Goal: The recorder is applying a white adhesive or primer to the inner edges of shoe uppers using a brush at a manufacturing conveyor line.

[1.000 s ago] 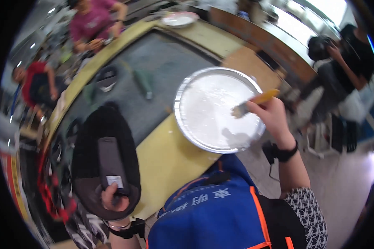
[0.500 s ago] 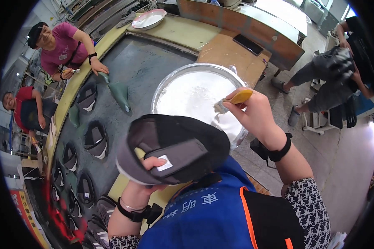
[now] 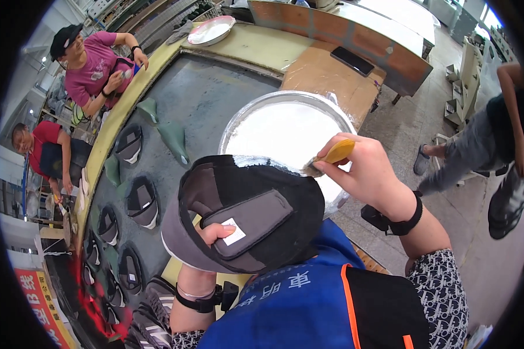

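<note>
A black shoe upper (image 3: 244,212) is held upturned, a yellow-handled brush (image 3: 329,157) touching its rim.

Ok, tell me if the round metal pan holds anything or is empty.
Not empty: the round metal pan holds white paste across its bottom. The right hand holds a yellow-handled brush at its near edge.

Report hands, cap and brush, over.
Left hand holds black cap, thumb on grey inner flap. Right hand holds yellow brush at cap's edge. White-filled metal pan behind; nothing in the way.
</note>
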`<control>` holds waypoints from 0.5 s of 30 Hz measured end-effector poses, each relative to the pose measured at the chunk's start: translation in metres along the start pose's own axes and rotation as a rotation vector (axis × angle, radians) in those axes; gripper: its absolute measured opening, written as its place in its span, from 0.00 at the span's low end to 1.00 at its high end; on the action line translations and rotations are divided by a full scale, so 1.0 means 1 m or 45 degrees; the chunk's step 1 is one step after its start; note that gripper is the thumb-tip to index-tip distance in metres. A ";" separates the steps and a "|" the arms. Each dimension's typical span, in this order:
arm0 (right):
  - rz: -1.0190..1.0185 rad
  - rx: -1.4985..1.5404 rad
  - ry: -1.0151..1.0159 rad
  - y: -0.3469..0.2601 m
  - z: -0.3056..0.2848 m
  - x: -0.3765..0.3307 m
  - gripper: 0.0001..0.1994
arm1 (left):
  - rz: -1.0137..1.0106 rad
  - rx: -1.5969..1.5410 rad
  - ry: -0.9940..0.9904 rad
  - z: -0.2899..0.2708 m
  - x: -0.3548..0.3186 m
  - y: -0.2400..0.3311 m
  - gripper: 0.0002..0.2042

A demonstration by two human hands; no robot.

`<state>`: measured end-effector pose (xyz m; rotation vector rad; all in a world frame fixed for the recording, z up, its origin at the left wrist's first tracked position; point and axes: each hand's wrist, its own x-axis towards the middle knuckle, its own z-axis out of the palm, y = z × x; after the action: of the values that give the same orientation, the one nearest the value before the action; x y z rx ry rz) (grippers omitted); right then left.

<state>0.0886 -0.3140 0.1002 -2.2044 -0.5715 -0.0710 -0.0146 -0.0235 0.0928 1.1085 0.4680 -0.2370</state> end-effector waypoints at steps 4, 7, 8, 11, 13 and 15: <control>-0.293 0.201 0.197 -0.007 0.008 0.005 0.06 | 0.123 0.124 0.003 0.004 -0.002 -0.004 0.27; -0.387 0.174 0.238 -0.007 0.017 0.015 0.06 | 0.292 0.206 -0.059 0.007 -0.008 -0.003 0.31; -0.368 0.174 0.220 -0.005 0.020 0.017 0.05 | 0.229 0.236 0.061 0.007 -0.011 -0.003 0.31; -0.110 0.168 0.242 0.003 0.026 0.019 0.06 | 0.146 0.440 0.168 0.003 -0.020 0.001 0.31; 0.056 0.310 0.210 0.007 0.028 0.018 0.08 | 0.369 0.637 0.119 0.001 -0.023 -0.004 0.30; 0.080 0.426 0.120 0.006 0.029 0.015 0.07 | 0.525 0.918 0.317 -0.001 -0.018 -0.015 0.17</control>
<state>0.1002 -0.2904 0.0807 -1.8808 -0.4273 -0.0427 -0.0372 -0.0301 0.0892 1.9238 0.3659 0.1146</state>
